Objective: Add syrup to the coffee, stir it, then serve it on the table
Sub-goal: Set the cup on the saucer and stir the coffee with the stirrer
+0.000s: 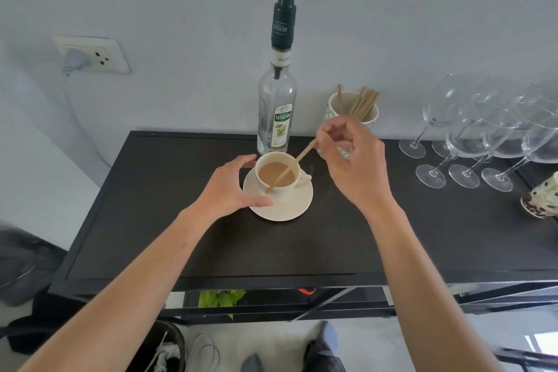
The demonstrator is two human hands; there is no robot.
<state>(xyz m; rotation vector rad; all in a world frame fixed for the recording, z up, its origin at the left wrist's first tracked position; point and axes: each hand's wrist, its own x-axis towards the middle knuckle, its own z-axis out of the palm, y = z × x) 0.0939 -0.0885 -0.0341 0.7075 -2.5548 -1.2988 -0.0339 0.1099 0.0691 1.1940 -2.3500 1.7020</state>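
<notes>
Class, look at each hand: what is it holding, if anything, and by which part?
The right hand pinches the wooden stirrer by its upper end. The left hand grips the coffee cup round its side.

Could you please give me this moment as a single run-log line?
step: stirring | right hand: pinches stick in coffee | left hand: steadies cup on saucer | syrup bottle: behind cup

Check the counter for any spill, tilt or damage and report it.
Nothing stands out. The coffee cup sits upright on its saucer, no spill shows on the counter, and the syrup bottle and wine glasses stand upright.
</notes>
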